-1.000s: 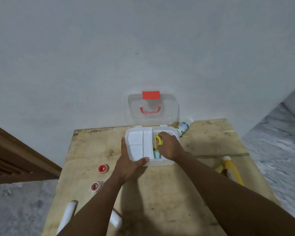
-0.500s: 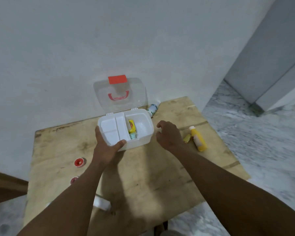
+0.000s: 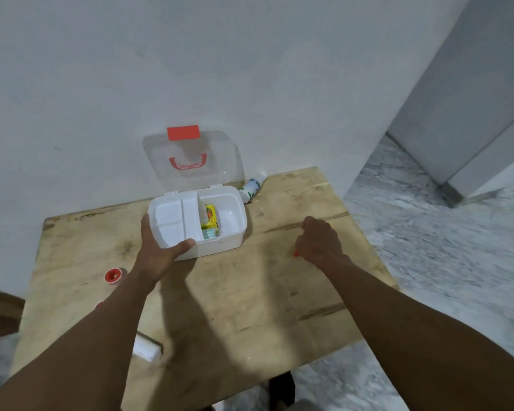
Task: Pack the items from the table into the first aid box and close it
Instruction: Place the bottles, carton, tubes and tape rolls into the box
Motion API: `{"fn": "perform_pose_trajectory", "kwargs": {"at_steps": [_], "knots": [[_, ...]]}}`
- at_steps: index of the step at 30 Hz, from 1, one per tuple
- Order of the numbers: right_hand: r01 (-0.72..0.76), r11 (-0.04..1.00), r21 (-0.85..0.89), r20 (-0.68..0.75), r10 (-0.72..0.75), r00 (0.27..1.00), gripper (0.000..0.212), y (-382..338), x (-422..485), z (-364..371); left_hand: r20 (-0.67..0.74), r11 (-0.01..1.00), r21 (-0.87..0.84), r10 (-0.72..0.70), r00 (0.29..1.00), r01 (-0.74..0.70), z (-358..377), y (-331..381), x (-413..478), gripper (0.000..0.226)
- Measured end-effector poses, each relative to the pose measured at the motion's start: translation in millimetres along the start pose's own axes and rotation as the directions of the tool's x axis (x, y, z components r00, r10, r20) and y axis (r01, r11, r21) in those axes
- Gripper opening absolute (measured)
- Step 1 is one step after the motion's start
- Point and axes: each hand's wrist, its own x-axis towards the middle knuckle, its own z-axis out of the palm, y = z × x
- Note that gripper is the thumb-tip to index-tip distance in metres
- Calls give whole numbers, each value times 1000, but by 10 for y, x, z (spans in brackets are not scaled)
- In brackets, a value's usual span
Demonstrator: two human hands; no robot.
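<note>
White plastic first aid box (image 3: pixel 220 241), clear lid (image 3: pixel 190 161) raised, at the back of the plywood worktop (image 3: pixel 235 307). Left hand (image 3: pixel 158 256) clamped on box's near-left corner; right hand (image 3: pixel 318 241) curled right of box, small red item barely visible beneath, grasp unclear. Yellow carton (image 3: pixel 209 219) inside.

A home room: rough plywood table (image 3: pixel 250 292), white wall (image 3: pixel 250 69), marble floor (image 3: pixel 428 247)
</note>
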Motion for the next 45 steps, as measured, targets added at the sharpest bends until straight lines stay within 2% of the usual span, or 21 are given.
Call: {"fn": "perform_pose_trajectory", "kwargs": {"at_steps": [3,7,15,18,22,25,28,32,37,41,45], "knots": [[-40,999,-13,40,40,998,32,132,120,-56,10,1000,5,-3,1000,3,5,15,-1,95],[-59,993,-106,56,65,996,32,291,265,-40,5,999,-6,-39,999,39,15,39,-19,92],[-78,991,-106,204,99,974,51,494,443,0,-11,999,-25,-40,999,39,80,114,-70,87],[-56,996,-62,196,68,978,53,529,494,22,-9,998,-23,-54,999,53,81,140,-79,89],[-77,996,-33,199,82,977,75,522,468,-20,-4,998,-33,-59,998,59,76,137,-79,90],[-111,994,-10,155,112,982,74,495,435,-104,-3,997,-53,-57,998,56,74,135,-86,85],[-108,993,55,116,101,988,65,402,410,-218,15,999,-38,-31,999,32,46,129,-86,94],[-7,979,202,35,0,999,57,93,349,-326,9,999,-33,23,1000,-23,68,100,-78,96],[198,903,380,-161,-147,976,54,-523,170,-299,22,1000,-25,-12,1000,13,9,65,-67,115],[349,827,440,-279,-244,929,55,-913,82,-203,33,1000,-10,-25,999,25,-11,53,-68,123],[421,790,445,-314,-302,900,54,-1169,99,-107,31,1000,-26,-14,999,15,-7,45,-68,121]]}}
